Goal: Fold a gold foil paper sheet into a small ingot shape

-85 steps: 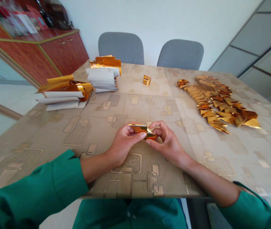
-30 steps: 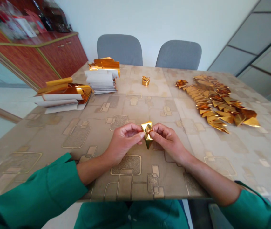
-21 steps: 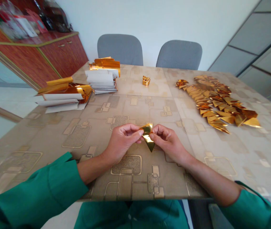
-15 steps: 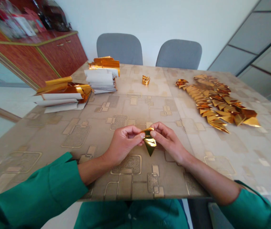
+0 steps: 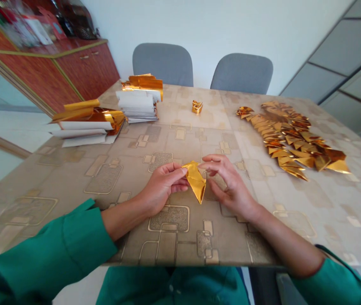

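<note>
My left hand (image 5: pixel 167 185) pinches the upper left edge of a folded piece of gold foil paper (image 5: pixel 196 180) between thumb and fingers. The piece hangs above the table with its pointed end down, toward me. Just to its right, my right hand (image 5: pixel 226 182) has its thumb and fingers spread apart, very close to the foil but not gripping it. Whether a fingertip touches the upper right edge I cannot tell.
Stacks of gold-and-white foil sheets (image 5: pixel 86 127) (image 5: pixel 139 103) stand at the back left of the patterned table (image 5: pixel 104 228). A small folded gold piece (image 5: pixel 197 106) sits at the back middle. Linked folded gold pieces (image 5: pixel 290 135) lie at the right. Two grey chairs (image 5: pixel 163 63) stand behind.
My right hand has let go of the foil piece and opened its fingers. The piece has turned in my left hand, showing a broader, flatter face.
</note>
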Tool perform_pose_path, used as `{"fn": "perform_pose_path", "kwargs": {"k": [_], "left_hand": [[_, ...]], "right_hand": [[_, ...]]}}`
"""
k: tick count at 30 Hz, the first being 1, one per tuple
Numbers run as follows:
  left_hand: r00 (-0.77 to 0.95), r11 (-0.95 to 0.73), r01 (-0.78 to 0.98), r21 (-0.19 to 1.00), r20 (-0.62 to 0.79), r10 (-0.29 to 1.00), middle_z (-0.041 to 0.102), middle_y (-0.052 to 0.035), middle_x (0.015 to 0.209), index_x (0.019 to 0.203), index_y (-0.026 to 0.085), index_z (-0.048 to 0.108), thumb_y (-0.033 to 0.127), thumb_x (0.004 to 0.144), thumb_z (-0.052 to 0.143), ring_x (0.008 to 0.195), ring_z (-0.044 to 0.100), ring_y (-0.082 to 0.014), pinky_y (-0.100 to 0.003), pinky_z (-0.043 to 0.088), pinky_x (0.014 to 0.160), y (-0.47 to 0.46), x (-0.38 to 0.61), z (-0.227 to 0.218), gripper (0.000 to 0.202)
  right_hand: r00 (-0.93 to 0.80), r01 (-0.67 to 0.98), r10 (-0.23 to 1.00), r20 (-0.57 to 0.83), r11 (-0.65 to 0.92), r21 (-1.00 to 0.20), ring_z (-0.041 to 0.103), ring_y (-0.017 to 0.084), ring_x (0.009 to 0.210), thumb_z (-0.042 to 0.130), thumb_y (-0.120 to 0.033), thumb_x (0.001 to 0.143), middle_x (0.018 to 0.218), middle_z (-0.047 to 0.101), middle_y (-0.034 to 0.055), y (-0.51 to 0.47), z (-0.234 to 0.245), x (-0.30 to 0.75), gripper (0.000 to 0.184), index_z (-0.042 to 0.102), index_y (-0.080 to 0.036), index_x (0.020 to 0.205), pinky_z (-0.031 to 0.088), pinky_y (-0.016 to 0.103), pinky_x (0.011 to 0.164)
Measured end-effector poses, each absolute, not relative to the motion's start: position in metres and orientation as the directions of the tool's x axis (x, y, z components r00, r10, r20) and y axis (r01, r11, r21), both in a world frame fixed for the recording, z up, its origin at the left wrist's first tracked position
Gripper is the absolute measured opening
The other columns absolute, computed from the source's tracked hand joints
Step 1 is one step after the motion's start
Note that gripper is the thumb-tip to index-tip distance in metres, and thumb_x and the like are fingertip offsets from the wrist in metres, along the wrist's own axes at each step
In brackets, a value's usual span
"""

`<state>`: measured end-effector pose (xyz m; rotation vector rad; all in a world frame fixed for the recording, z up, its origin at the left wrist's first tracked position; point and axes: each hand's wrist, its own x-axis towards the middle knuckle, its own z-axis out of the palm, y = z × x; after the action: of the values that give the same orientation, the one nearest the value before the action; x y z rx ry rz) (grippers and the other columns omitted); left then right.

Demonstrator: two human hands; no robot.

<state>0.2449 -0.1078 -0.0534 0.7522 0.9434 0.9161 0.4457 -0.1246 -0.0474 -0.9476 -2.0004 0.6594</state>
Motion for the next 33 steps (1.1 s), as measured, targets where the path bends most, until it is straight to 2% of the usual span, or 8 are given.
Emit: {"fn": "perform_pose_path", "kwargs": {"k": [5,10,14,17,19,24,29,33], "left_hand": [[0.31,0.418,-0.315,0.852,-0.324,0.894,0.07,-0.0007,0.068,0.072,0.015,0.06,0.031,0.07,0.081,0.057,0.064,-0.0076,-0.016,0.051,0.053,-0.11,0.245,-0.052,0.026],[0.298,0.374,-0.307,0.875,-0.285,0.911,0.071,-0.001,0.068,0.076,0.015,0.062,0.035,0.07,0.082,0.059,0.066,-0.0092,-0.017,0.053,0.053,-0.111,0.246,-0.056,0.029],[0.324,0.401,-0.292,0.868,-0.305,0.896,0.072,-0.0023,0.072,0.08,0.014,0.063,0.036,0.071,0.082,0.061,0.067,-0.0099,-0.017,0.055,0.056,-0.111,0.245,-0.058,0.03],[0.338,0.408,-0.275,0.871,-0.309,0.889,0.072,-0.0025,0.072,0.082,0.014,0.064,0.036,0.071,0.081,0.063,0.068,-0.0103,-0.018,0.056,0.059,-0.112,0.245,-0.056,0.031],[0.352,0.412,-0.273,0.869,-0.309,0.884,0.072,-0.0016,0.073,0.083,0.013,0.065,0.035,0.07,0.082,0.064,0.068,-0.0098,-0.018,0.057,0.061,-0.112,0.245,-0.055,0.031],[0.337,0.386,-0.293,0.875,-0.284,0.898,0.073,-0.0015,0.078,0.078,0.013,0.064,0.03,0.063,0.086,0.066,0.069,-0.0099,-0.019,0.058,0.061,-0.112,0.246,-0.055,0.032],[0.289,0.341,-0.271,0.9,-0.261,0.921,0.072,-0.0016,0.07,0.075,0.012,0.064,0.03,0.064,0.085,0.061,0.067,-0.0089,-0.018,0.056,0.059,-0.113,0.248,-0.057,0.029],[0.282,0.344,-0.272,0.899,-0.268,0.921,0.071,-0.0005,0.067,0.073,0.013,0.062,0.03,0.064,0.085,0.061,0.066,-0.0087,-0.017,0.056,0.058,-0.113,0.248,-0.058,0.03]], "right_hand": [[-0.509,0.357,0.714,0.481,0.683,-0.638,0.053,0.021,0.097,0.065,-0.02,0.087,0.117,0.053,0.0054,-0.125,-0.048,0.443,0.016,0.069,-0.03,0.099,0.049,0.04,0.083],[-0.505,0.388,0.72,0.476,0.682,-0.621,0.053,0.021,0.095,0.069,-0.026,0.087,0.113,0.056,0.0049,-0.121,-0.051,0.449,0.019,0.072,-0.035,0.103,0.049,0.041,0.081],[-0.555,0.491,0.631,0.542,0.774,-0.399,0.054,0.021,0.103,0.069,-0.025,0.087,0.113,0.059,0.004,-0.12,-0.052,0.452,0.028,0.07,-0.036,0.112,0.046,0.039,0.087],[-0.603,0.525,0.534,0.593,0.825,-0.209,0.054,0.021,0.104,0.067,-0.023,0.089,0.112,0.063,0.0047,-0.121,-0.048,0.453,0.021,0.072,-0.031,0.108,0.045,0.037,0.087],[-0.623,0.534,0.506,0.596,0.833,-0.149,0.054,0.021,0.104,0.066,-0.024,0.09,0.111,0.065,0.0061,-0.122,-0.046,0.453,0.018,0.073,-0.028,0.106,0.045,0.037,0.086],[-0.609,0.544,0.506,0.611,0.827,-0.143,0.055,0.02,0.102,0.066,-0.025,0.09,0.109,0.066,0.0044,-0.123,-0.043,0.454,0.019,0.073,-0.031,0.107,0.046,0.036,0.085],[-0.659,0.523,0.489,0.572,0.844,-0.119,0.054,0.021,0.102,0.062,-0.024,0.093,0.104,0.069,0.0042,-0.123,-0.039,0.453,0.021,0.072,-0.028,0.111,0.045,0.036,0.084],[-0.638,0.481,0.513,0.574,0.848,-0.223,0.056,0.02,0.098,0.065,-0.029,0.091,0.103,0.066,0.0052,-0.121,-0.038,0.452,0.018,0.073,-0.026,0.107,0.044,0.037,0.083]]}}
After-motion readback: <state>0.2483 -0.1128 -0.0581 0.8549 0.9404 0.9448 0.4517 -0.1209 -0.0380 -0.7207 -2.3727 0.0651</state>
